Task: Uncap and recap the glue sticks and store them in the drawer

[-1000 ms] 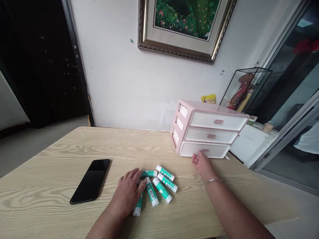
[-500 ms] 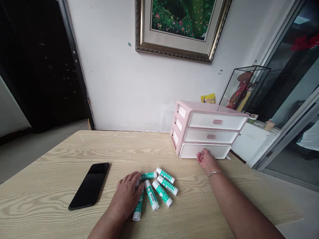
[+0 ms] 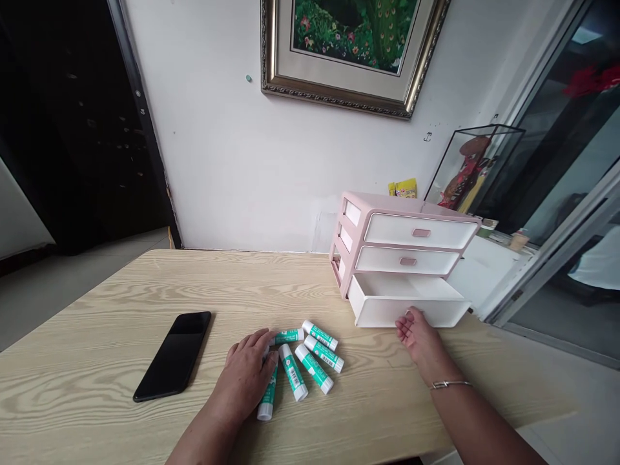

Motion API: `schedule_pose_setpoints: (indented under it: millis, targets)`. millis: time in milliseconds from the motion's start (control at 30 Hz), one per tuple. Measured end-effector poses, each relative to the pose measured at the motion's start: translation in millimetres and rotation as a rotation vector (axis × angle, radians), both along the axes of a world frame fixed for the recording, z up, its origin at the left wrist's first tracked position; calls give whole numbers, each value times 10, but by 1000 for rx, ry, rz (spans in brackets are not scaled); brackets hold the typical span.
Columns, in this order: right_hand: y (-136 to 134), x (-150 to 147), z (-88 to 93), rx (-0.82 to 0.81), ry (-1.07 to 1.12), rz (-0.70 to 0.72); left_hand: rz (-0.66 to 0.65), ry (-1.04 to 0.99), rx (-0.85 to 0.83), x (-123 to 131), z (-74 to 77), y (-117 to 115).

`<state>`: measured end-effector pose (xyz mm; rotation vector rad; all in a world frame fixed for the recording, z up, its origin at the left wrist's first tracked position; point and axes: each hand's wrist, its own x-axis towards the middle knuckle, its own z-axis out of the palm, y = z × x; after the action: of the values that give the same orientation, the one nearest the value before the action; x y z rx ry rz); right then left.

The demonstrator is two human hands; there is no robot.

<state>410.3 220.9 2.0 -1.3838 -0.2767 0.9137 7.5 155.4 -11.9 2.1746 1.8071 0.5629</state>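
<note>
My right hand [image 3: 417, 332] has its fingers closed at the front of the bottom drawer [image 3: 368, 311], on the handle, which they cover. That white drawer is pulled partway out of a pink and white drawer unit [image 3: 345, 248], and the part of its inside that shows is bare. My left hand [image 3: 250, 373] lies palm down with its fingers stretched, over the left end of a group of green and white glue sticks [image 3: 293, 372]. Several sticks lie loose on the table; the hand partly covers those nearest it. Nothing is visibly gripped in it.
A black phone [image 3: 173, 356] lies on the wooden table [image 3: 87, 361] left of my left hand. Behind the drawer unit are a yellow packet [image 3: 404, 188] and a glass case [image 3: 472, 165]. A framed picture [image 3: 334, 90] hangs on the wall. Glass doors stand at the right.
The bottom drawer has opened toward me; my right hand has moved nearer and slightly right with it. My left hand stays by the glue sticks.
</note>
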Motion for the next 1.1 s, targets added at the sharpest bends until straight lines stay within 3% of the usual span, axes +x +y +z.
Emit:
schedule_pose_setpoints:
  millis: [133,333,467,600,833,1100]
  targets:
    - [-207,-184,48,-6,-36,73,-8,4,-8,18,34,-15]
    - [-552,-922,147,65,-202,358,-1,13,-35,51,166,-73]
    - [-767,-1411,307,200,-935,808,-1,2,-31,49,159,-83]
    - [-821,-1678,300,105,-1374,1049,-10,-1,-16,44,133,-81]
    - [-592,-1761,57,9,-1595,1072,-22,11,-27,42,163,-82]
    - [-381,-1776,113,-115,-1755,1038,-15,15,-45,42,188,-99]
